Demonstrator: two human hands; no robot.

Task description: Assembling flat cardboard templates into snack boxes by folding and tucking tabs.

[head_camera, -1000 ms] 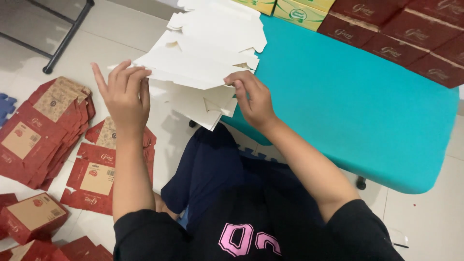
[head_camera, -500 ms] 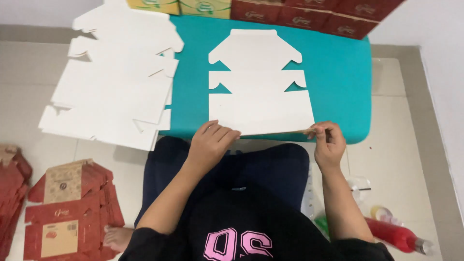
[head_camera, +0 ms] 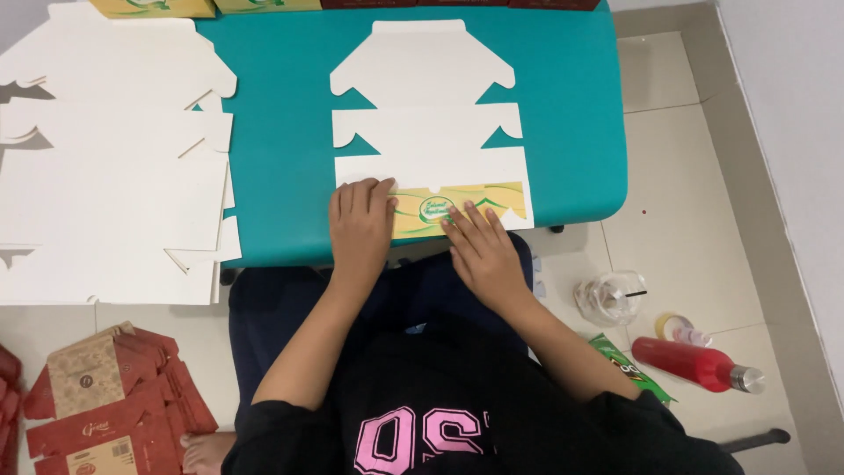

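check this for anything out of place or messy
Nothing looks damaged or spilled. The left hand and right hand press a folded flap of the white box blank lying square on the teal table. The stack of blanks overhangs the table's left edge, and red flattened boxes lie scattered on the floor.

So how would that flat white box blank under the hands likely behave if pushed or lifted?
The box blank looks thin and flat on the teal table, so it is probably light and slides easily. Its near flap, pressed by the left hand and right hand, is folded over, so it likely bends along creases.
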